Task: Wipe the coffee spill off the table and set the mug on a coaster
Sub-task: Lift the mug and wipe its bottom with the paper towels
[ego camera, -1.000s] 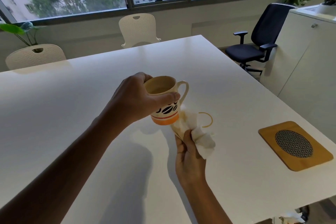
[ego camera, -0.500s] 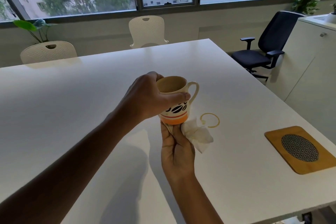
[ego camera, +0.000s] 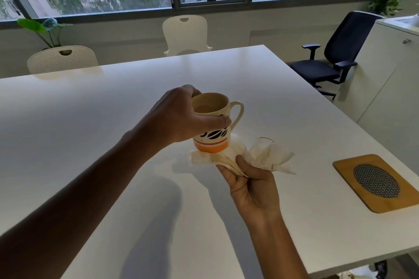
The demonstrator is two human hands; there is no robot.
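The left hand has its grip wrapped around the body of the mug, fingers at the far rim and thumb across the near side, holding it upright and lifted off the worktop. Directly under the mug's orange base, the right hand pinches a crumpled white paper napkin, its grip clenched on the bunched middle while the loose ends fan out to either side; part of the napkin lies just against the mug's underside, so the step in hand looks like drying the bottom of the mug. Just beyond the napkin, on the side away from the mug's base, a thin brown arc of the coffee spill peeks out on the worktop, so the wiping of the surface does not appear finished; how much of the ring remains under the napkin cannot be told. The wooden coaster, with its dark mesh centre, sits well to the right of the mug near the worktop's edge and carries nothing. By this reading, the spill remains to be wiped up and the mug set on the coaster.
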